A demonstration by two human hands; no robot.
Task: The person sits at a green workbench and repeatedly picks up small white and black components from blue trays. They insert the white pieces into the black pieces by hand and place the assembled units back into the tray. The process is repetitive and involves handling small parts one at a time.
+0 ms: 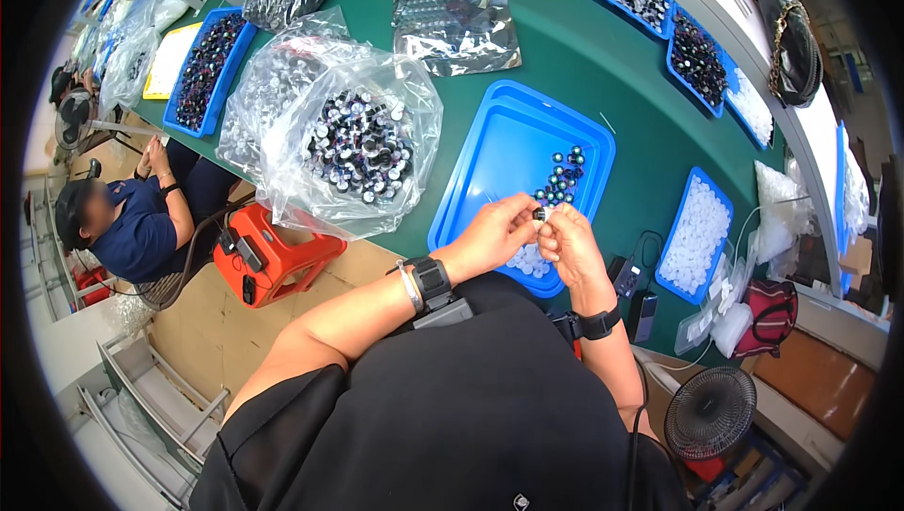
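My left hand (495,233) and my right hand (572,243) meet over the near side of a blue tray (480,162). Both hands are closed in a pinch, fingertips touching, on a small black part with a whitish end (540,215). Its exact kind is too small to make out. Just beyond my fingers, several dark, shiny round pieces (565,175) lie in the tray. Small white pieces (529,262) sit in its near end, partly hidden by my hands.
Left stands an open clear bag (363,148) of black-and-white parts. A silvery bag (457,16) lies beyond the tray. Right is a blue bin (695,233) of white pieces, near a black device (642,315). A person (141,219) sits at left by a red stool (273,257).
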